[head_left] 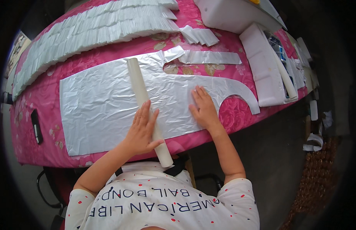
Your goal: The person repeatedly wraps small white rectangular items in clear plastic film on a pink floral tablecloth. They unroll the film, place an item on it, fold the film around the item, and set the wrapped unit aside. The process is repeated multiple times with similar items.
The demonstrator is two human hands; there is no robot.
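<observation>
A silvery-white plastic apron (97, 99) lies spread flat, with its wrinkled body to the left and its cut-out neck and strap end to the right. Across it slants a long off-white tube (137, 82), whose near end sticks out past the table edge toward my body. My left hand (141, 128) rests on the near half of this tube, fingers stretched out, thumb lying across it. Farther right, my right hand (204, 108) presses flat on the plastic beside the curved cut-out, fingers extended and holding nothing.
Long overlapping rows of folded white plastic pieces (97, 28) line the far side of the pink flowered table cloth (28, 126). A smaller folded stack (200, 36) sits near their right end. White foam boxes (262, 69) stand at the right. A black object (37, 126) lies at the left.
</observation>
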